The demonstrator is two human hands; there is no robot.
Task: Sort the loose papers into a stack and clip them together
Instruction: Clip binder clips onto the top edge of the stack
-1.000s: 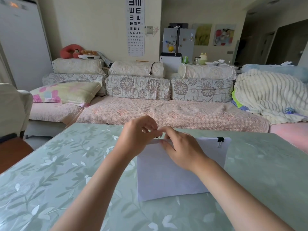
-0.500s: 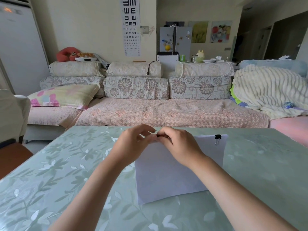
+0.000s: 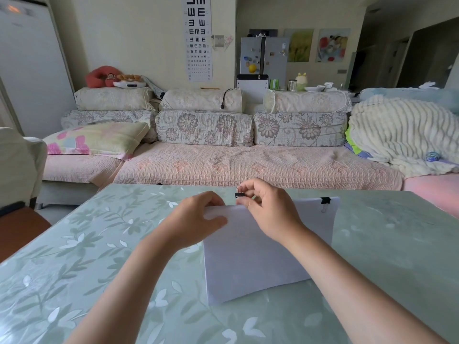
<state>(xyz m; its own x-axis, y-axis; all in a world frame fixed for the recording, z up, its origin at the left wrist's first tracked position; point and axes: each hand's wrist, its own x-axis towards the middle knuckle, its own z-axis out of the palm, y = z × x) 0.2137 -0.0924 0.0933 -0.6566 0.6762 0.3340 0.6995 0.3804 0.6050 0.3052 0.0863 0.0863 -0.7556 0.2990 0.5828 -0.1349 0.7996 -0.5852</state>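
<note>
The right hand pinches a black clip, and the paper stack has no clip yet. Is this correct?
No: the head view shows a fastened clip on the paper stack, at its far right corner. The right hand pinches a second black clip.

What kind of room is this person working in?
Most likely a home living room: a long sofa sits beyond the table, a fridge stands behind it, and an eye chart hangs above.

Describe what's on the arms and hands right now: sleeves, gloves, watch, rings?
The left hand and right hand are bare: no gloves, and no rings that I can make out. Both forearms are uncovered as far as the frame shows, with no sleeve, watch or bracelet in view.
</note>
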